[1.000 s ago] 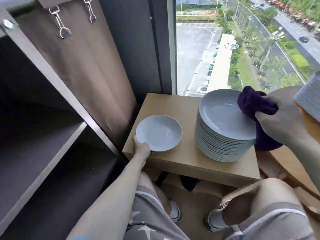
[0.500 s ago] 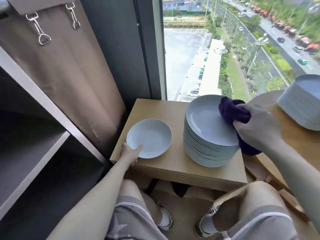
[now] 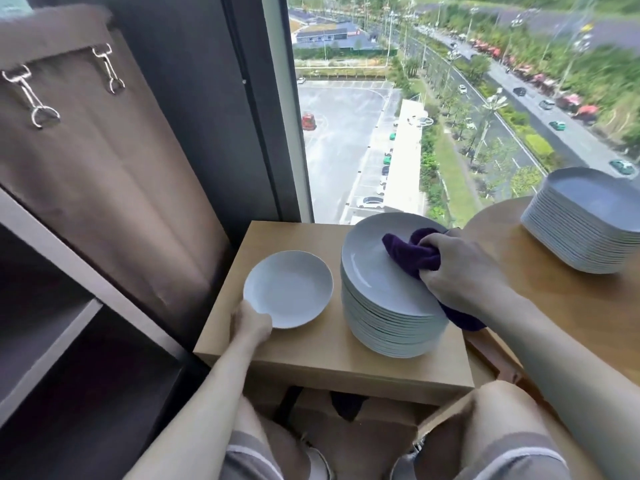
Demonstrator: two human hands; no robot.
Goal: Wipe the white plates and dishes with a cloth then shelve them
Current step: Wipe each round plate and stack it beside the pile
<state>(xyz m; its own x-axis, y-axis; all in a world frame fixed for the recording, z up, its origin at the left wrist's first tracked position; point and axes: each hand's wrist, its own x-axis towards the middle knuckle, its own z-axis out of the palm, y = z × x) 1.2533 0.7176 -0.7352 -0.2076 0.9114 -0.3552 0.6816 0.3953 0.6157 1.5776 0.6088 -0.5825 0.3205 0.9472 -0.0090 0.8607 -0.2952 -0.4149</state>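
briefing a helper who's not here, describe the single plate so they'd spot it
Find the low wooden table by the window. Left of its tall plate stack lies the single plate. It alone is unstacked and smaller, its near rim in the left hand.

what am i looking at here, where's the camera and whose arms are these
No machine here: a person wears a wide-angle camera on the head, looking down at their hands. On the small wooden table sit a single white plate and a stack of plates. The left hand holds the single plate's near rim; the right hand grips a purple cloth pressed on the stack's top plate. A second stack stands on a round table at right; a shelf unit is at left.
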